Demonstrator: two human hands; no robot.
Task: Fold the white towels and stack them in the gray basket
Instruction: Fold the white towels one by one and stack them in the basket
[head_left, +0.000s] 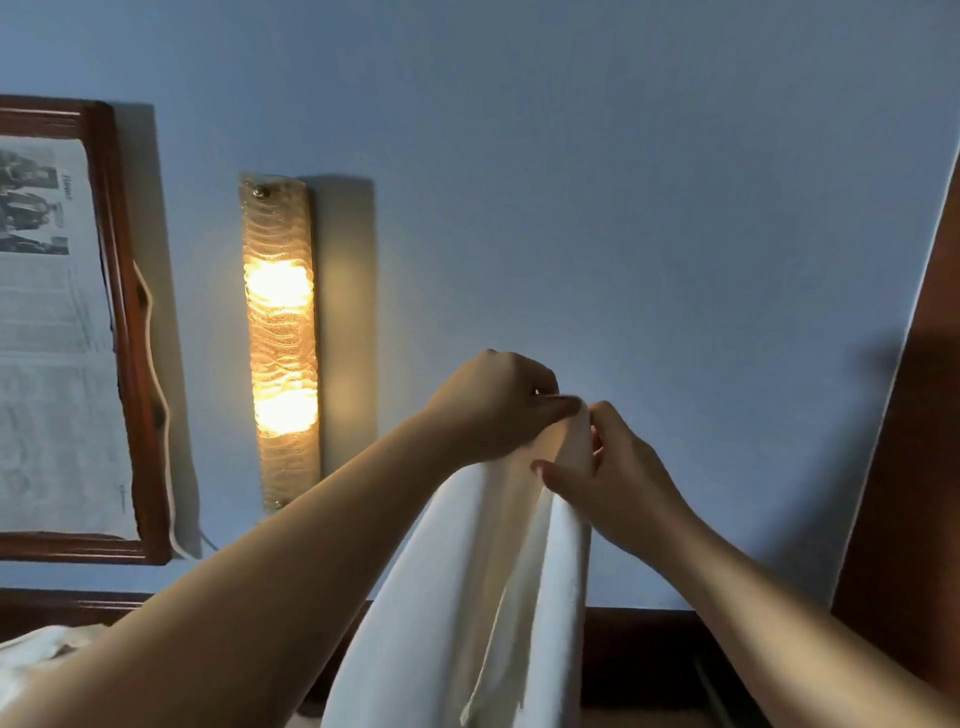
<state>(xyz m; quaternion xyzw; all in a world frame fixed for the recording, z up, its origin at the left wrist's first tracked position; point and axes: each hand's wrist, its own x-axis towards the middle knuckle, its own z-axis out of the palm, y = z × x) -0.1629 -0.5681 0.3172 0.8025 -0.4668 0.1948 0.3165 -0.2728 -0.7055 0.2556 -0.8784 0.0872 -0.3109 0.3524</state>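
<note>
A person held a white towel (498, 582) up against the blue wall (623, 208), the left hand (493, 405) and right hand (618, 478) both pinching its top edge together at centre frame, cloth hanging toward six o'clock. A lamp (280, 343) glowed at nine o'clock. The fold appeared under way; next, likely matching corners. No basket showed.

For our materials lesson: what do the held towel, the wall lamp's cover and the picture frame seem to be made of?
Towel: soft white woven cloth, likely cotton; it drapes in loose folds from both hands.
Lamp cover: probably textured glass, possibly plastic; rippled, translucent, glowing amber.
Picture frame: seemingly dark polished wood; reddish-brown moulding with slight sheen.
</note>
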